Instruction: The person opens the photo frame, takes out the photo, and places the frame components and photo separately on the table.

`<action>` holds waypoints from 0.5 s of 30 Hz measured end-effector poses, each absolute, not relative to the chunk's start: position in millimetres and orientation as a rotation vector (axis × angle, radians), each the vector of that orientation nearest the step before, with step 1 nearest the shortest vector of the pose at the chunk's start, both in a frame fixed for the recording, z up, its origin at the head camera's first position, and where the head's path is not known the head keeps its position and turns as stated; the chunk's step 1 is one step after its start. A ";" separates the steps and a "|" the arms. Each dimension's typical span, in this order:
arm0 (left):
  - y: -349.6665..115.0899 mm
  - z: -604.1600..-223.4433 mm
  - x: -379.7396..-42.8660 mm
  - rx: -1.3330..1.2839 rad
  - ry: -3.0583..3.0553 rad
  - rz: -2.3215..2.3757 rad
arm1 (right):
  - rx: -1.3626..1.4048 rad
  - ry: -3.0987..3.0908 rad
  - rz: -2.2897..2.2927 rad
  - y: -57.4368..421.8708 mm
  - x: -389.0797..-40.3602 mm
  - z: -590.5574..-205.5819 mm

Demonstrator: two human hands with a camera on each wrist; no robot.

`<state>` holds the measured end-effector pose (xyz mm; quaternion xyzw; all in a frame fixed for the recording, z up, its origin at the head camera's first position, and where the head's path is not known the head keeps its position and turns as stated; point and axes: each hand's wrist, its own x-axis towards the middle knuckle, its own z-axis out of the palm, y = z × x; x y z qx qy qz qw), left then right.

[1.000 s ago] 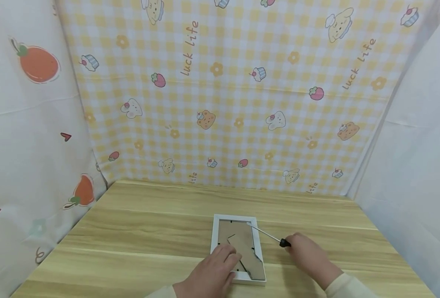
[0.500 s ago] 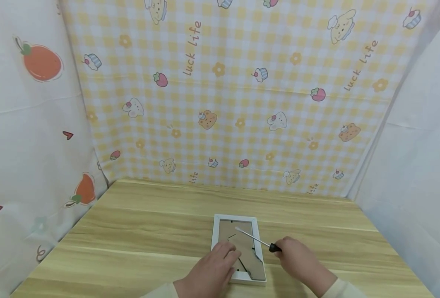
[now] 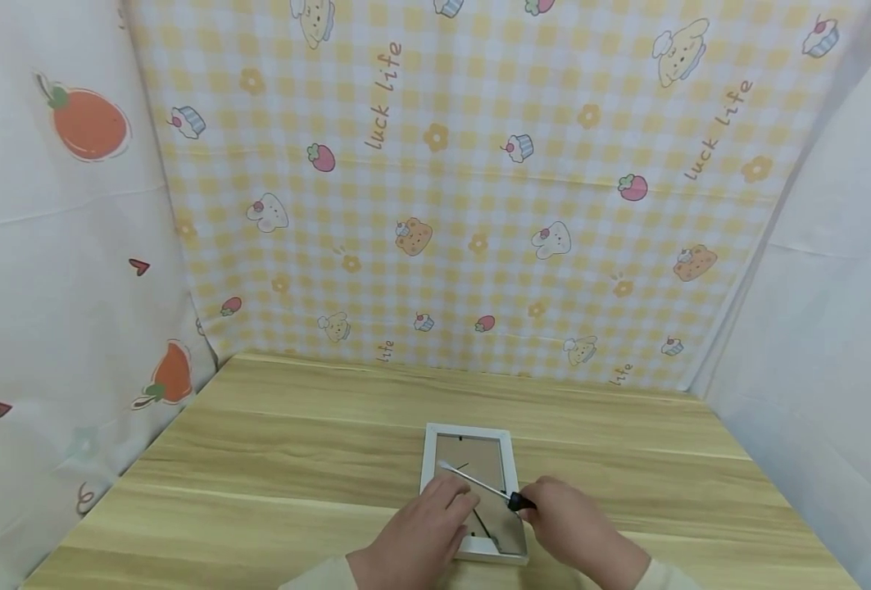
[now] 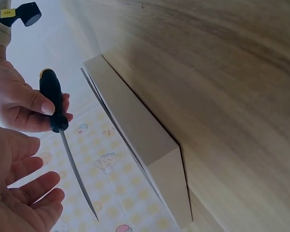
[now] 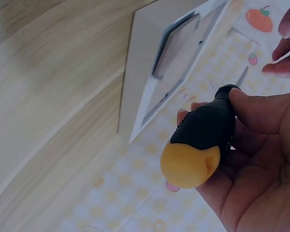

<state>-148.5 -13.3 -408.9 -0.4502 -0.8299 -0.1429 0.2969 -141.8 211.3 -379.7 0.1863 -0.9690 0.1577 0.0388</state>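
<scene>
While lying back-up on the counter (image 3: 302, 442), within reach from either side: white picture frame (image 3: 468, 431), presumably so laid for access to its rear. Fitted inside, brown backing board (image 3: 487, 459), with small black tabs (image 3: 460, 438) at the inner edges, apparently for retention. At near right, flap-like piece (image 5: 179, 42), slanted and partly over the rim in the right wrist view; whether joined to the board, not discernible.

Item: screwdriver (image 5: 212, 118), black handle with yellow end, slim metal shaft. Held in the right hand (image 3: 575, 522), with fingers and thumb around the handle; gripped there probably for control, with the shaft left free. Pointed leftward across the frame, with tip lifted clear of the board in the left wrist view.

Item: left hand (image 3: 422, 526), above the frame's near left part, with fingers slightly bent and parted, nothing pinched. Possibly placed so for steadying the frame; contact unconfirmed, with a visible gap beside the fingers in the left wrist view.

Backdrop: yellow-checked cloth (image 3: 472, 188), hung upright beyond the counter's far edge, likely for screening.
</scene>
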 end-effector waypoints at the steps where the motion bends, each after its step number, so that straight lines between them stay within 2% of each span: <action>1: -13.4 -408.4 -148.8 -1.202 -2.207 -0.387 | 0.584 -2.974 0.478 210.0 -141.4 -379.0; 15: -11.4 -404.4 -152.8 -1.185 -2.251 -0.277 | 0.714 -3.007 0.490 194.8 -138.0 -374.0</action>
